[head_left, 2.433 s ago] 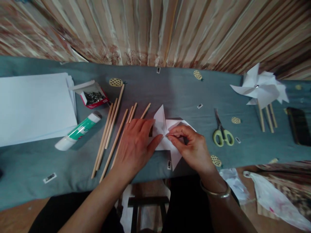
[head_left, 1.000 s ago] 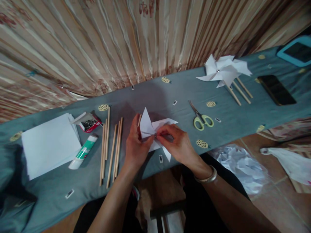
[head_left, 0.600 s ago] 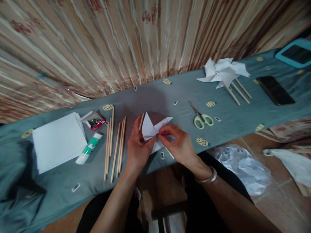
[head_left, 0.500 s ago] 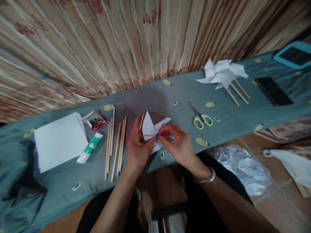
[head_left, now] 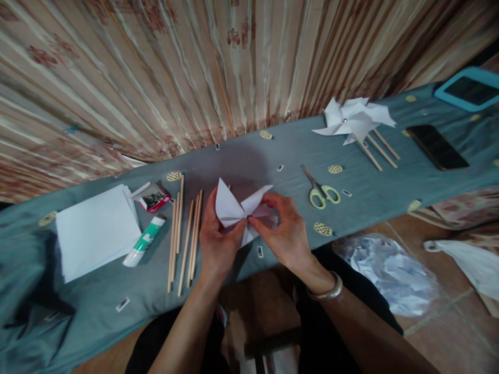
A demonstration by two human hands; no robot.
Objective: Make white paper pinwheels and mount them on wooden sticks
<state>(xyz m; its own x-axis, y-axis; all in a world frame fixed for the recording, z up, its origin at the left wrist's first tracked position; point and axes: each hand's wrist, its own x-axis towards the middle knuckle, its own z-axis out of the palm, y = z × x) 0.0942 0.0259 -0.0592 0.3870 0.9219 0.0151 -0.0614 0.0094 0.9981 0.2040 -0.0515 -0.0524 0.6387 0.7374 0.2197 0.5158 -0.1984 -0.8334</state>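
Note:
A white paper pinwheel [head_left: 229,203] is held between both hands above the cloth, its blades folded in towards the centre. My left hand [head_left: 218,236] grips its left side, thumb pressed near the middle. From the right, my right hand [head_left: 283,228] pinches the paper close to the centre, thumb and fingers bent around a blade. Whatever sits at the centre is mostly covered by my thumbs. Just behind the paper, the tip of a wooden stick [head_left: 230,187] shows.
Several wooden sticks [head_left: 185,249], a glue stick [head_left: 145,240], a red box of pins [head_left: 155,198] and white paper sheets [head_left: 97,231] lie left. Scissors [head_left: 322,191], finished pinwheels [head_left: 356,118] and a phone [head_left: 437,147] lie right. A bag of paper scraps [head_left: 390,270] is on the floor.
The paper has turned slightly and shifted left, its blades more spread. My right fingers have moved from a pinch at the centre to around the right blade.

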